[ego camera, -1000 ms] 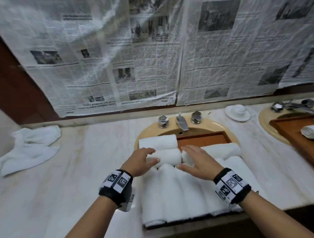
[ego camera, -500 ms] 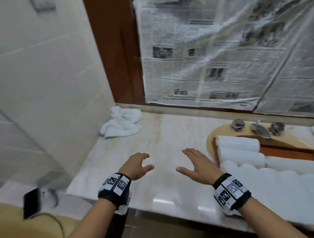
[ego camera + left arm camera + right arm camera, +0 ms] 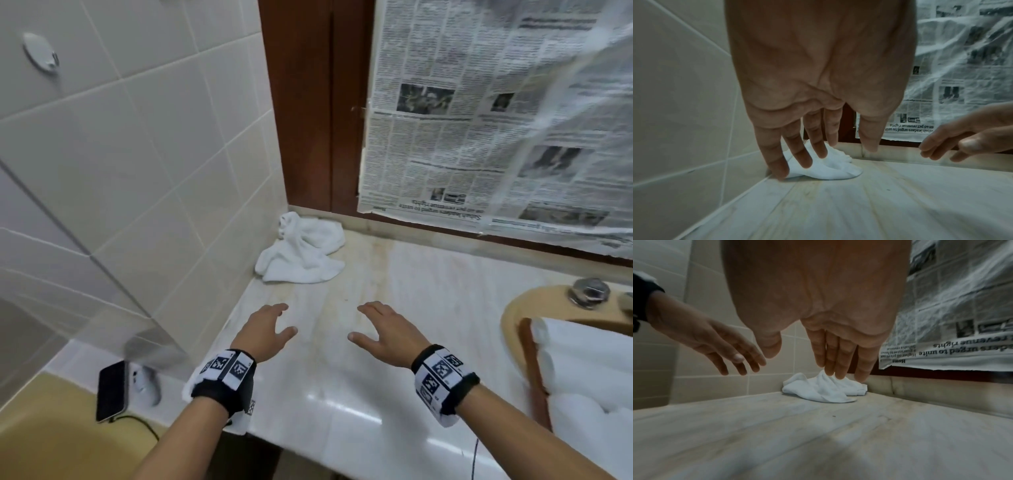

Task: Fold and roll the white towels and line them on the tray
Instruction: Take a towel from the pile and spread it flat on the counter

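A crumpled white towel [image 3: 301,250] lies in the far left corner of the marble counter [image 3: 394,308], against the tiled wall; it also shows as the towel [image 3: 828,168] and the towel [image 3: 824,389] in the wrist views. My left hand [image 3: 270,325] and right hand [image 3: 380,329] hover side by side above the counter, short of the towel, fingers spread and holding nothing. At the right edge, several rolled white towels [image 3: 589,363] lie on a brown wooden tray [image 3: 529,356] set over a yellow sink.
A tiled wall [image 3: 137,171] bounds the counter on the left. Newspaper under plastic [image 3: 496,120] hangs behind. A tap handle [image 3: 589,293] stands on the yellow sink rim [image 3: 513,308]. A dark phone [image 3: 111,390] with a cable rests on the ledge below left.
Both hands left the rolled towels on the tray and swung left over the bare counter. The view turned left with them, bringing the crumpled towel nearer.
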`<state>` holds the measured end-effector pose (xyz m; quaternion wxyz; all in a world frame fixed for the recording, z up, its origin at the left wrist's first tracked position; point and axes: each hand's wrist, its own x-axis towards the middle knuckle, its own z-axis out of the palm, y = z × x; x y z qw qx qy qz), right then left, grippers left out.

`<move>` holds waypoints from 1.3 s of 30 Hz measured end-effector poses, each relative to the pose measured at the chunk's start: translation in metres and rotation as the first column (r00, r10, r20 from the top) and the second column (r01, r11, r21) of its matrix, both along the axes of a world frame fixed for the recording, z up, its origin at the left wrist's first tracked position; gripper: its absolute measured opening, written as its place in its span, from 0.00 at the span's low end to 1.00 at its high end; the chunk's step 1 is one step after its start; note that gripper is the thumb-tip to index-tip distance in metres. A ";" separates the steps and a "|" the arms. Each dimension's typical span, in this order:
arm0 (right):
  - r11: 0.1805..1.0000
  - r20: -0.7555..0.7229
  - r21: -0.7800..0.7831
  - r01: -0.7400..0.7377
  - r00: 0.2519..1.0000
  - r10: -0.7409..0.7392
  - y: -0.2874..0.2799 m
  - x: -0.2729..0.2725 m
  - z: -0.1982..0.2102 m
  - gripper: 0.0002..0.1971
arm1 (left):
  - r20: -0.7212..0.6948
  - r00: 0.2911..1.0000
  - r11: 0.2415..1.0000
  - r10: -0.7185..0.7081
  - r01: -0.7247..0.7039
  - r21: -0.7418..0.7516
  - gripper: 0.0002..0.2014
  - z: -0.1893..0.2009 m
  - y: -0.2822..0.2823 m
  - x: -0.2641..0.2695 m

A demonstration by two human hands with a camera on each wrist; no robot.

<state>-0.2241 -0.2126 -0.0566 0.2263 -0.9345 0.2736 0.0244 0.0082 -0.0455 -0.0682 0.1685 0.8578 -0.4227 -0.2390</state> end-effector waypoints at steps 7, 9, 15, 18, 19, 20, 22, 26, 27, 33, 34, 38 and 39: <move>0.998 -0.062 -0.055 -0.031 0.998 0.028 -0.077 0.089 -0.045 0.31 | 0.079 0.996 0.999 -0.040 0.038 0.025 0.32 -0.021 -0.066 0.060; 0.998 -0.086 -0.060 -0.030 0.996 0.025 -0.097 0.113 -0.056 0.30 | 0.122 0.991 0.998 -0.061 0.056 0.042 0.32 -0.029 -0.087 0.072; 0.977 -0.066 -0.193 -0.087 0.995 0.076 -0.131 0.160 -0.090 0.19 | 0.325 0.944 0.997 -0.054 0.034 0.067 0.36 -0.041 -0.130 0.112; 0.952 -0.089 -0.288 -0.098 0.993 0.076 -0.134 0.168 -0.096 0.10 | 0.315 0.948 0.994 -0.035 0.000 0.109 0.33 -0.046 -0.139 0.130; 0.953 -0.085 -0.288 -0.091 0.994 0.069 -0.135 0.170 -0.100 0.12 | 0.308 0.951 0.992 -0.031 -0.007 0.123 0.29 -0.047 -0.139 0.135; 0.941 -0.049 -0.329 -0.084 0.996 0.072 -0.135 0.171 -0.102 0.13 | 0.299 0.954 0.993 -0.027 -0.009 0.117 0.24 -0.049 -0.139 0.139; 0.957 -0.024 -0.283 -0.066 0.998 0.062 -0.130 0.167 -0.098 0.06 | 0.254 0.967 0.999 0.011 -0.019 0.027 0.13 -0.048 -0.136 0.140; 0.991 0.022 -0.120 0.053 0.998 -0.051 -0.110 0.130 -0.096 0.09 | 0.180 0.984 0.997 -0.004 0.018 -0.074 0.08 -0.039 -0.123 0.122; 0.994 0.057 -0.062 0.086 0.995 -0.083 -0.104 0.117 -0.095 0.08 | 0.156 0.988 0.995 -0.011 0.027 -0.095 0.08 -0.036 -0.117 0.116; 0.950 0.252 0.135 0.282 0.917 -0.308 -0.051 0.035 -0.066 0.10 | 0.027 0.992 0.989 -0.124 0.126 -0.075 0.04 -0.018 -0.074 0.075; 0.938 0.267 0.159 0.308 0.901 -0.341 -0.038 0.023 -0.061 0.10 | 0.023 0.989 0.987 -0.148 0.149 -0.053 0.05 -0.015 -0.067 0.066; 0.887 0.304 0.217 0.408 0.835 -0.458 0.017 -0.015 -0.047 0.07 | 0.001 0.973 0.973 -0.231 0.231 0.012 0.06 -0.016 -0.041 0.033; 0.880 0.317 0.224 0.418 0.823 -0.472 0.030 -0.022 -0.043 0.07 | 0.002 0.967 0.966 -0.256 0.256 0.032 0.05 -0.017 -0.036 0.025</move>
